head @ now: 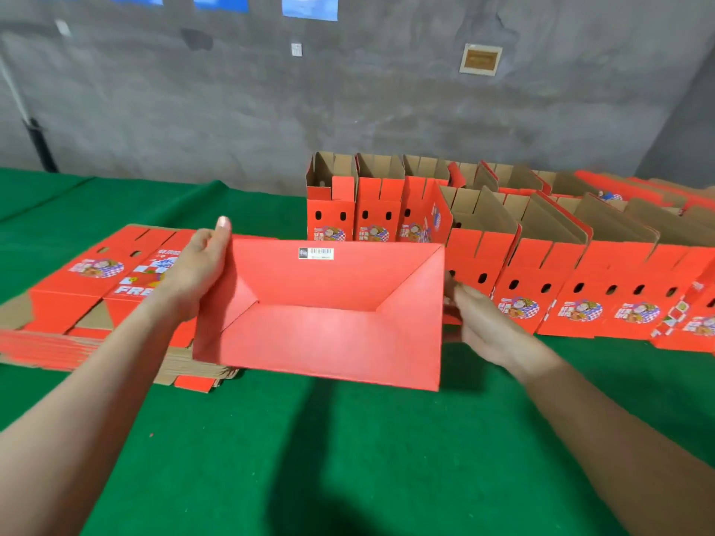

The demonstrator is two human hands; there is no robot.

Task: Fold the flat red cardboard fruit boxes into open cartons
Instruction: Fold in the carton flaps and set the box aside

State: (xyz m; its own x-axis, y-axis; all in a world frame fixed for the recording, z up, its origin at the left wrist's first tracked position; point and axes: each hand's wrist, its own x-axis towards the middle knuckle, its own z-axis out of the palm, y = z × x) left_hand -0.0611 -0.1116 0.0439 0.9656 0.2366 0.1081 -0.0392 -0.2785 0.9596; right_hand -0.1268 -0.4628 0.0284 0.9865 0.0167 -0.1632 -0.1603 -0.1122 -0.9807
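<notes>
Raised carton [329,323]: red, tilted so its closed bottom faces the camera. The flaps meet in diagonal seams, with a barcode sticker [316,253] by the top edge.
Flat blanks [96,295]: stack lying at left, printed side up, brown corrugated edges showing.
Erected cartons [541,272]: rows upright at right, tops open, brown inside, oval holes, fruit print.

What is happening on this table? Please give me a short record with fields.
held item: red carton, its closed bottom facing the camera, barcode label near the top edge
left hand: grips the carton's left edge, thumb up
right hand: at the carton's right edge; grip unclear
to the left: stack of flat boxes
behind and right: rows of folded open cartons
surface: green table cover
</notes>
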